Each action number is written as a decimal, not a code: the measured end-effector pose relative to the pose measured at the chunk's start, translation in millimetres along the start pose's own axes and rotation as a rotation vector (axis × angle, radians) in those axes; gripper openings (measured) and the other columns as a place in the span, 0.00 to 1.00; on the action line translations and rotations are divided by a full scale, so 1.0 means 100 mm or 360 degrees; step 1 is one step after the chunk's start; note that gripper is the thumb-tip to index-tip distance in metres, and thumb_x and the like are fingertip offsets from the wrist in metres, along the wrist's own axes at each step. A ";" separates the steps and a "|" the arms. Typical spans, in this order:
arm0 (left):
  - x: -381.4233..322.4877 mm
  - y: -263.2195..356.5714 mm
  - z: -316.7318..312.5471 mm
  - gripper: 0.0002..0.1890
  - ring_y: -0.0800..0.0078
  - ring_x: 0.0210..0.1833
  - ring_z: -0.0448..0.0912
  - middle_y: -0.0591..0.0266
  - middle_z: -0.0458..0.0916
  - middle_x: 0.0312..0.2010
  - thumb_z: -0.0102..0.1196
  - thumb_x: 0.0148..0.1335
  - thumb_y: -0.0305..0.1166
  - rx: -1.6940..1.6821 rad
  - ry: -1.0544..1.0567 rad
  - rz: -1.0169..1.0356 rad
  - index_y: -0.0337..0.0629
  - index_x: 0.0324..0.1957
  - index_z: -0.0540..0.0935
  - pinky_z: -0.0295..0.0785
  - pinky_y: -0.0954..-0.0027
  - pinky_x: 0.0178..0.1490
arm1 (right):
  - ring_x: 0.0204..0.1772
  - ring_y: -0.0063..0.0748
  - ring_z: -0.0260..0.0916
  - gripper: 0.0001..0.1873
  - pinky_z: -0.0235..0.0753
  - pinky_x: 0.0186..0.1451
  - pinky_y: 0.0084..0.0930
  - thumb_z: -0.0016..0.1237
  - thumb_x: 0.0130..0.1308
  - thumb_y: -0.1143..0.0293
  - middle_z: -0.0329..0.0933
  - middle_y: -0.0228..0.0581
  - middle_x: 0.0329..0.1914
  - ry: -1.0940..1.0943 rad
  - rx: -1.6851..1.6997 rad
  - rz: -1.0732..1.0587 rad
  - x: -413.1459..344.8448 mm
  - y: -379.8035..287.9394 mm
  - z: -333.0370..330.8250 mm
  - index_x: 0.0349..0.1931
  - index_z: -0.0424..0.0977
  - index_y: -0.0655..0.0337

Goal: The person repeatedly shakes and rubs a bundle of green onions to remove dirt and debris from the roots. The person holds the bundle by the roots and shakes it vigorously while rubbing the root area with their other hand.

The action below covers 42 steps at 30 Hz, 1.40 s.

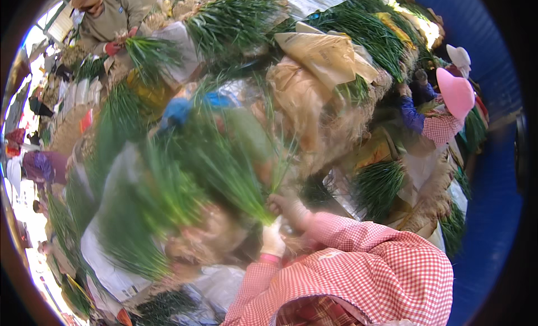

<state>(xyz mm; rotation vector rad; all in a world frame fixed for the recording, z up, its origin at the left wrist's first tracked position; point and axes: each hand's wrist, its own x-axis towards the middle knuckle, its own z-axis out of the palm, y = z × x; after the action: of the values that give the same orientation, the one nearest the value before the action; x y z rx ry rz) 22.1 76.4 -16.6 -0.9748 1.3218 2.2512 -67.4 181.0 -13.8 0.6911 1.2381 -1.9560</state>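
Observation:
My left hand (273, 241), in a pale glove with a pink band at the wrist, is closed round the lower end of a bunch of long green leafy stalks (239, 183), like chives or green onions. The leaves fan out up and to the left. Just right of it, my right hand (290, 208) has its fingers closed on a few thin green stalks (279, 174) that stand apart from the bunch. The roots below the hands are partly hidden. Blur softens the picture's middle.
Heaped bunches with roots (201, 237) lie left of my hands. Brown paper (302, 94) covers part of a root pile beyond. White sacking (105, 246) lies at left. A person in a pink hat (456, 92) works at right; another person (105, 23) holds a bunch at upper left.

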 end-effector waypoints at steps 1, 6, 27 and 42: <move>-0.01 0.00 0.04 0.09 0.82 0.27 0.75 0.68 0.80 0.31 0.53 0.69 0.33 -0.0083 -0.0110 -0.0011 0.41 0.47 0.77 0.67 0.82 0.25 | 0.21 0.20 0.61 0.10 0.65 0.25 0.18 0.44 0.71 0.66 0.69 0.30 0.25 -0.0034 0.0079 -0.0078 -0.04 0.02 0.01 0.45 0.70 0.62; -0.05 0.29 0.14 0.09 0.80 0.23 0.67 0.69 0.72 0.25 0.52 0.68 0.36 -0.0742 -0.0161 -0.0161 0.40 0.35 0.77 0.64 0.77 0.26 | 0.24 0.22 0.63 0.08 0.65 0.28 0.18 0.45 0.69 0.67 0.70 0.29 0.27 0.0001 0.0847 0.0234 0.07 -0.20 0.18 0.41 0.71 0.61; 0.52 1.15 0.36 0.09 0.73 0.31 0.78 0.58 0.81 0.34 0.51 0.66 0.28 -0.0355 0.0103 0.0294 0.34 0.42 0.80 0.75 0.75 0.33 | 0.34 0.20 0.72 0.11 0.73 0.37 0.19 0.47 0.68 0.64 0.74 0.31 0.29 -0.0330 -0.0550 -0.0574 1.33 -1.27 -0.51 0.47 0.75 0.57; 0.39 0.80 0.38 0.09 0.73 0.29 0.74 0.71 0.68 0.22 0.47 0.70 0.31 -0.0955 -0.0021 0.0255 0.45 0.30 0.73 0.77 0.68 0.38 | 0.42 0.31 0.77 0.09 0.75 0.44 0.27 0.46 0.67 0.66 0.78 0.33 0.41 -0.0022 -0.1923 -0.0219 0.27 -0.91 -0.89 0.39 0.80 0.56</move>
<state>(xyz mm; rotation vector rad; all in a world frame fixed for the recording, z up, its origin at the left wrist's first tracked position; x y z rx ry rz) -67.5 67.7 17.5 -1.0571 0.7372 2.8501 -150.6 280.9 -20.1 -0.0456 2.1223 -0.9472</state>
